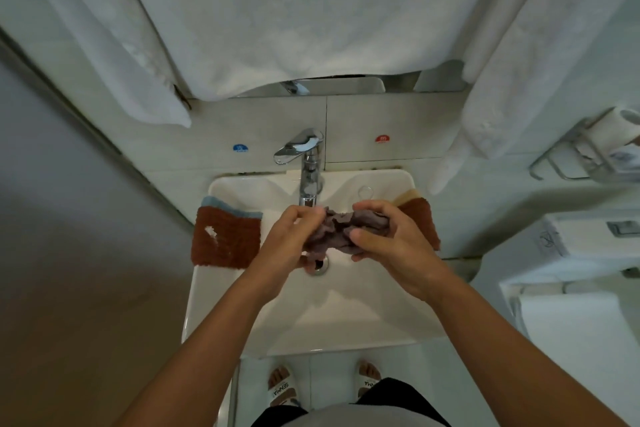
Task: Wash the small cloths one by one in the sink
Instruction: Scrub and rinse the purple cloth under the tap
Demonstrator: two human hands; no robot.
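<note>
Both hands held a crumpled grey-brown cloth (337,230) over the white sink (346,308), just below the tap (308,180). The left hand (289,239) and right hand (388,239) had their fingers curled tightly round it.

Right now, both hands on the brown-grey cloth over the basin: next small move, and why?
Probably keep rubbing the bunched brown-grey cloth between the left hand and right hand under the faucet. It sits crumpled in both grips right above the drain, and the rust cloths on the left rim and right rim of the sink still wait.
</note>
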